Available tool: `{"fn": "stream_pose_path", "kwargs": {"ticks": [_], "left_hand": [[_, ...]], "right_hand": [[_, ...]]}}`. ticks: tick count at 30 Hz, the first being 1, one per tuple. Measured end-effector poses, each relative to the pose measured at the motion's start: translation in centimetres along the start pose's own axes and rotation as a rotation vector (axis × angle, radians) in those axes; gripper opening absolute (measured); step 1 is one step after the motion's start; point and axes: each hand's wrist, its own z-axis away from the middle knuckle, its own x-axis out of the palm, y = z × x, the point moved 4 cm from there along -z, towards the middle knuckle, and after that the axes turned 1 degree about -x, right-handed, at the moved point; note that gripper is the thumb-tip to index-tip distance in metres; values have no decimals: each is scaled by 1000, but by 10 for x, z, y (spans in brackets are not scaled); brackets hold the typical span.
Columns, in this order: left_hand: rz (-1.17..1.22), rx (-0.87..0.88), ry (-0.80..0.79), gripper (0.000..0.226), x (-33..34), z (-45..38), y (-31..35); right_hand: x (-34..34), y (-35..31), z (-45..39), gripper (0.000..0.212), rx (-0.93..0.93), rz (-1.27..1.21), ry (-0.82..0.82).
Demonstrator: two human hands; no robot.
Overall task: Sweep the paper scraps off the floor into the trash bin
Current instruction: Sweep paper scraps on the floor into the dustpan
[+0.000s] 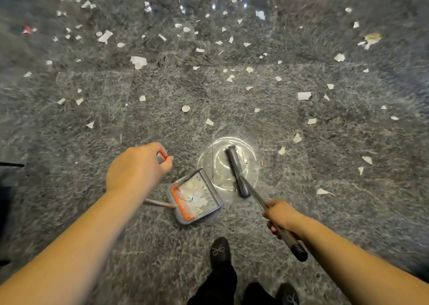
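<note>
Presently left hand [137, 165] grips the dustpan [195, 196] handle; right hand [279, 215] grips the broom [236, 170] handle. Some paper scraps [195, 195] lie in the dustpan, most scattered across the floor [348, 211].

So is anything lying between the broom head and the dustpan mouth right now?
Nothing visible blocks it. The broom head sits just right of the dustpan, with only floor and a few paper scraps between them.

Floor [301, 223]: mottled grey stone, pale veining. Paper scraps [138, 62]: white. Dustpan [214, 208]: grey, orange comb edge. Broom [236, 170]: grey head, black handle end. Shoe [220, 250]: black, white pattern.
</note>
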Motion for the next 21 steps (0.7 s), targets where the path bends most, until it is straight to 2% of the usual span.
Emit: {"fn": "stream_pose_path", "kwargs": {"ticks": [5, 10, 14, 21], "left_hand": [[-10, 26, 17, 21, 2, -7, -10], [32, 7, -27, 21, 2, -3, -23], [78, -37, -34, 19, -1, 10, -43], [140, -223, 52, 22, -16, 22, -84]], "right_hand": [[28, -22, 8, 31, -1, 98, -121], [43, -21, 25, 38, 12, 55, -194], [44, -22, 42, 45, -43, 72, -170], [11, -45, 39, 36, -106, 80, -66]]}}
